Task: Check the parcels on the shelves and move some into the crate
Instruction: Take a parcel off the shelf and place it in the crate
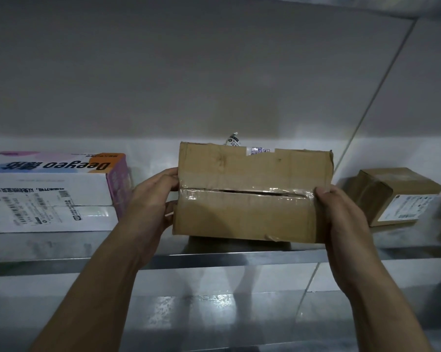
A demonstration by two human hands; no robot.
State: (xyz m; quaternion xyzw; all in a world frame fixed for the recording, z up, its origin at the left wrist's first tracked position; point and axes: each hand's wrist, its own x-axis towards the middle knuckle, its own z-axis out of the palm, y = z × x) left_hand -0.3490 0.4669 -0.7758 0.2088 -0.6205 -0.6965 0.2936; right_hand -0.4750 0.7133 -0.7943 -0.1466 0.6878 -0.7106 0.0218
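The fingers point(169, 174) of the left hand point(150, 199) curl round the left end of a cardboard box point(252, 212), thumb on the near face and the others hidden behind it. The right hand point(346, 214) clamps the opposite end the same way, its thumb pressed at the end of the tape seam point(239, 191). Gripping both short ends lets the person turn the box freely and bring any face into view, which suits checking it.

The box is held over the metal shelf point(214, 257), between the other two parcels and apart from both. It is tipped so that the taped flaps face the camera. Whether its far edge touches the shelf cannot be told, though a shadow lies beneath it. A white label point(258, 150) wraps over the top edge and faces mostly away, so it probably needs another turn before it can be read.

To the left lies a white box point(49, 194) with printed lettering upside down. To the right sits a small brown box point(392, 194), its label towards the front. Both rest untouched on the shelf. The crate is not in view, so the box has yet to be carried away from the shelf if it is chosen.
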